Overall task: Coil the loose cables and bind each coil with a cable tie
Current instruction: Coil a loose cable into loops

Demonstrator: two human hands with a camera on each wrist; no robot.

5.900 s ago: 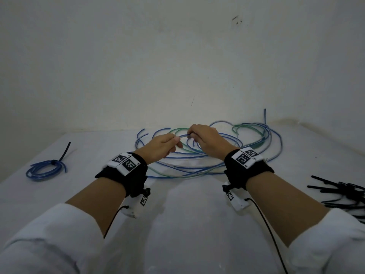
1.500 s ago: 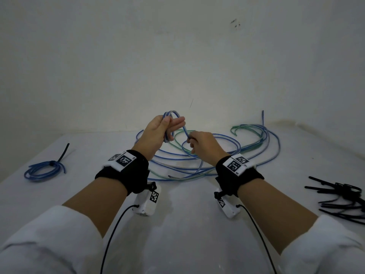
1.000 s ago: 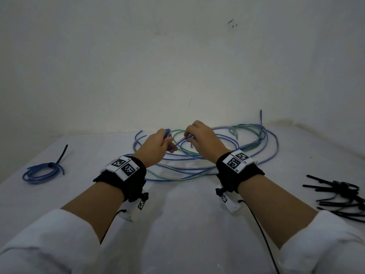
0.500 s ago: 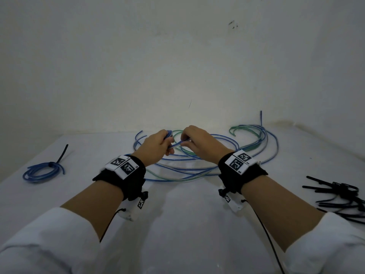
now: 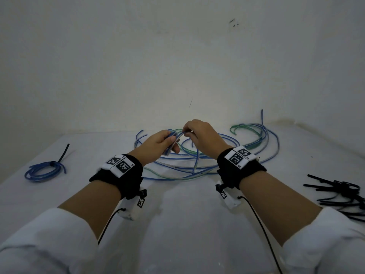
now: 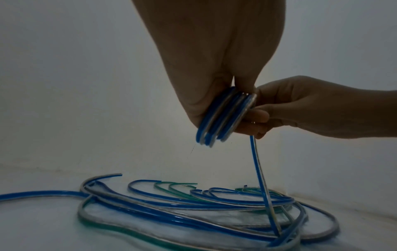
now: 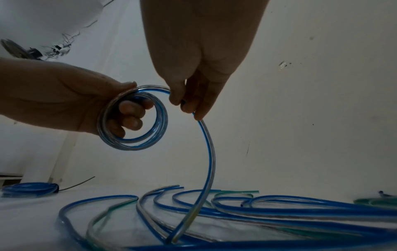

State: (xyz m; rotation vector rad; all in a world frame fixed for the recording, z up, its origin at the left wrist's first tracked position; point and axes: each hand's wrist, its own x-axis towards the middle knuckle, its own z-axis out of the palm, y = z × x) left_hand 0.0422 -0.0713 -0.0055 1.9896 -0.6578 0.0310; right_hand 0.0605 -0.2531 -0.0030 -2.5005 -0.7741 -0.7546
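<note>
Left hand (image 7: 71, 105) gripping blue coil (image 7: 133, 118), right hand (image 7: 193, 81) pinching its tail, head view adds cable ties (image 5: 339, 192)

The person wore white sleeves (image 5: 49, 240) pushed up the forearms. Each wrist carried a wide black strap (image 5: 122, 178) topped with white tags (image 5: 118, 165) printed with black square codes. A small white camera unit (image 5: 131, 208) hung beneath each wrist, with a thin black cable (image 5: 260, 228) trailing back.
</note>
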